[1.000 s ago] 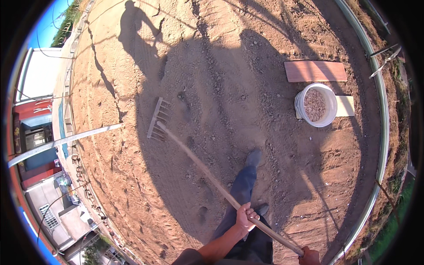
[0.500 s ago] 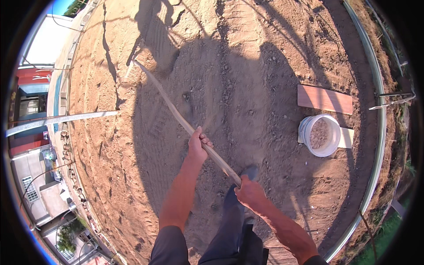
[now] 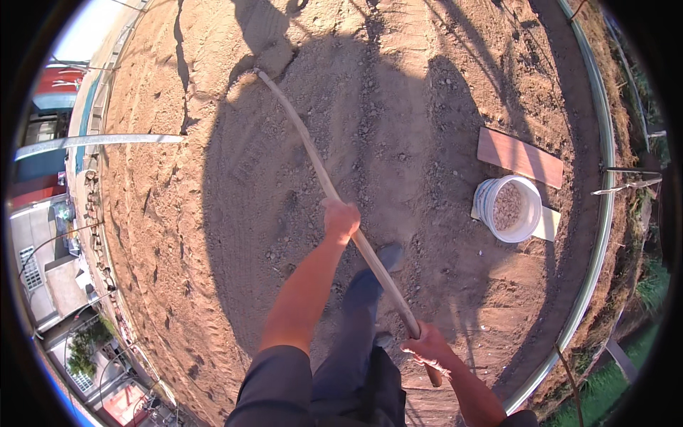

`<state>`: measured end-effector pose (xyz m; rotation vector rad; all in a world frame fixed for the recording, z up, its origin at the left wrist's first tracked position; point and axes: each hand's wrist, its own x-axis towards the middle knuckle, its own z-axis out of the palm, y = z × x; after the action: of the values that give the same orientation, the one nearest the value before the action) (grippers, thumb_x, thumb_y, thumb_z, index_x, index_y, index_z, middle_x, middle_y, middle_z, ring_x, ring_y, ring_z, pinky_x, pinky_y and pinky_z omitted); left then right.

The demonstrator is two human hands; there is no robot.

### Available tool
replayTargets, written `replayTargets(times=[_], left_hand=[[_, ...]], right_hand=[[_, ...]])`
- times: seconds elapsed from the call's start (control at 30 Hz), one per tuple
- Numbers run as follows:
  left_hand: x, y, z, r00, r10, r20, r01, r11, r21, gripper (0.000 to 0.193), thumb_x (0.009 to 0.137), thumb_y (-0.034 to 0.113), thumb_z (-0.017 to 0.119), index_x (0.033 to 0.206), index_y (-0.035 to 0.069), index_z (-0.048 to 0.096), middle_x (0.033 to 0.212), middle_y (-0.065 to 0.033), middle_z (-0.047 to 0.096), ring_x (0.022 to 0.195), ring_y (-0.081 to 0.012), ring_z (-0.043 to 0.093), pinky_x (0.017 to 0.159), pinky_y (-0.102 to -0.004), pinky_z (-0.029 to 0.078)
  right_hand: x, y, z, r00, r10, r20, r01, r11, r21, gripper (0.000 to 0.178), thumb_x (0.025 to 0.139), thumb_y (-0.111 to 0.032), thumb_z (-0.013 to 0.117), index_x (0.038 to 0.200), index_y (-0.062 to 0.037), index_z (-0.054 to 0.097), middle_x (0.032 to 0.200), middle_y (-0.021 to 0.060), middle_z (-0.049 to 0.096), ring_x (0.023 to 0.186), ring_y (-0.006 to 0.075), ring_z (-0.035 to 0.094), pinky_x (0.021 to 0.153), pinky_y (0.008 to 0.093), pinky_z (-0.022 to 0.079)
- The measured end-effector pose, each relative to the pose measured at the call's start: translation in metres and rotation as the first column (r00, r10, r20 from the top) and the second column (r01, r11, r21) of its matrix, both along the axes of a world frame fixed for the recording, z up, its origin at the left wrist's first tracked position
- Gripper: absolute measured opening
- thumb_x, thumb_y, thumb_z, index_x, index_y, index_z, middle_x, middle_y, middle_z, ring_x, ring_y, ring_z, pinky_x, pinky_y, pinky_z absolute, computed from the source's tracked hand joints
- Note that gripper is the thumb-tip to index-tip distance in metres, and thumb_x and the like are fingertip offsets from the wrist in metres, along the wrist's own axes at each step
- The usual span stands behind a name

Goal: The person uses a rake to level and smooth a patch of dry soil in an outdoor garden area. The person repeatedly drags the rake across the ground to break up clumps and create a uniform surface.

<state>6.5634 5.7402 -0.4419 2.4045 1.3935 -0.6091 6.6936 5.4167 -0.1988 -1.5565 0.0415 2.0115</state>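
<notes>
A rake with a long, slightly bent wooden handle point(image 3: 311, 148) slants across the view from upper left to lower right. My left hand point(image 3: 341, 218) is closed around the middle of the handle. Lower down, my right hand point(image 3: 430, 344) grips it near its butt end, which sticks out just below that hand. The far end of the rake rests on the soil at the edge of a shadow, where its head is hard to make out. Fine parallel grooves mark the loose brown soil point(image 3: 260, 160) beside the handle.
On the right stands a white bucket point(image 3: 486, 203) holding pale, lumpy material, next to a reddish-brown board point(image 3: 519, 156) and a pale board point(image 3: 547, 223). A metal rail point(image 3: 605, 135) curves along the right side. A grey pole point(image 3: 107, 140) juts in from the left. My shoe point(image 3: 390, 256) is below the handle.
Both hands have drawn the rake back toward me and to the right. Its far end has left the sunlit soil at upper left. The view has shifted slightly.
</notes>
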Motion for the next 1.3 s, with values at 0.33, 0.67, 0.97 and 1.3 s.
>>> replayTargets(times=[0.33, 0.67, 0.97, 1.3], left_hand=[[0.004, -0.281, 0.121, 0.132, 0.98, 0.151, -0.565, 0.2, -0.8, 0.031, 0.082, 0.02, 0.064, 0.089, 0.002, 0.04, 0.059, -0.0047, 0.048, 0.039, -0.0165, 0.048, 0.033, -0.0315, 0.038], [-0.021, -0.465, 0.21, -0.104, 0.768, -0.632, -0.502, -0.59, -0.633, 0.028, 0.077, 0.016, 0.067, 0.063, 0.012, 0.043, 0.055, 0.0019, 0.039, 0.045, -0.0137, 0.042, 0.046, -0.0345, 0.039], [0.047, -0.315, 0.124, 0.007, 0.844, -0.536, -0.427, -0.483, -0.765, 0.021, 0.08, 0.013, 0.06, 0.07, 0.015, 0.043, 0.056, 0.0044, 0.038, 0.047, -0.011, 0.039, 0.05, -0.0362, 0.04], [0.098, -0.067, 0.082, -0.111, 0.985, -0.132, -0.403, -0.166, -0.9, 0.025, 0.076, 0.013, 0.065, 0.069, 0.017, 0.041, 0.058, 0.0057, 0.04, 0.046, -0.0087, 0.039, 0.048, -0.0294, 0.037]], right_hand=[[-0.12, -0.316, 0.083, 0.902, 0.279, 0.33, -0.175, 0.934, -0.312, 0.03, 0.065, -0.022, 0.07, 0.086, -0.0043, 0.057, 0.07, 0.0131, 0.06, 0.066, 0.0246, 0.061, 0.066, 0.0376, 0.049], [-0.175, -0.51, 0.171, 0.481, 0.655, 0.582, -0.429, 0.755, -0.495, 0.036, 0.076, -0.023, 0.058, 0.11, -0.009, 0.055, 0.075, 0.0172, 0.059, 0.059, 0.0326, 0.056, 0.053, 0.0457, 0.046], [-0.091, -0.334, 0.077, 0.792, 0.466, 0.394, -0.169, 0.788, -0.592, 0.023, 0.065, -0.009, 0.059, 0.087, -0.0022, 0.059, 0.074, 0.0246, 0.061, 0.074, 0.0424, 0.061, 0.066, 0.0479, 0.049], [-0.037, -0.113, -0.037, 0.754, 0.297, 0.586, -0.251, 0.955, -0.161, 0.023, 0.07, -0.013, 0.059, 0.089, -0.0033, 0.054, 0.068, 0.0256, 0.06, 0.068, 0.0452, 0.061, 0.064, 0.0532, 0.05]])
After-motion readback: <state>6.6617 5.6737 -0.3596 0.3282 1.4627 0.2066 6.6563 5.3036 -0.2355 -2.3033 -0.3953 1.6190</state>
